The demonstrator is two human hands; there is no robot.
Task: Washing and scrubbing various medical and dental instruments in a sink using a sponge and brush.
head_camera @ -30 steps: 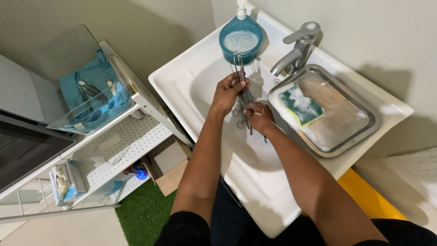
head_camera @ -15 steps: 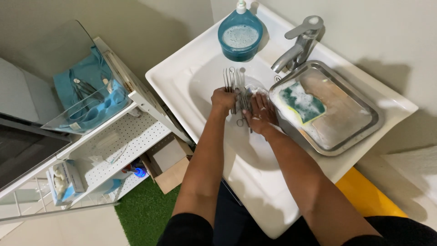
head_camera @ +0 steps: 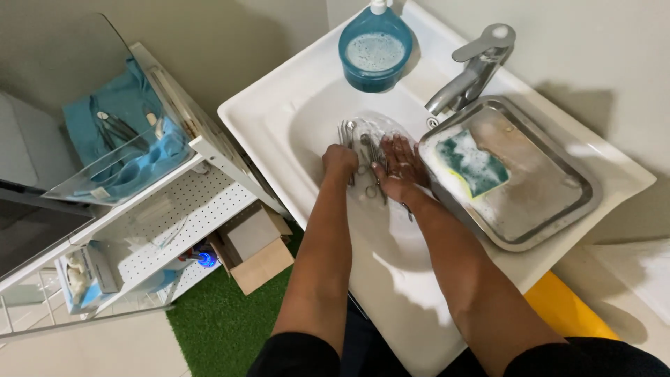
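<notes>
A brown cardboard box (head_camera: 257, 246) sits on the green turf well to the left of and below the hands working in the sink. Farther left, on the lowest shelf of the white rack, stands a small white-and-blue carton (head_camera: 87, 274). A pale label (head_camera: 100, 193) marks the clear tray's front edge above it.

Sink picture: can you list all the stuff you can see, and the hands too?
Sink: one, white, centre.
Metal instruments: a bundle, silver, in the basin under the hands.
Bowl: one, blue, foamy water inside, at the sink's back edge.
Tap: one, silver, beside the tray.
Tray: one, steel, on the sink's right side.
Sponge: one, green, soapy, in the tray.
Shelf unit: one, white, left of the sink.
Cardboard box: one, brown, on the floor.
Left hand: gripping the instruments.
Right hand: fingers spread flat over them.
</notes>
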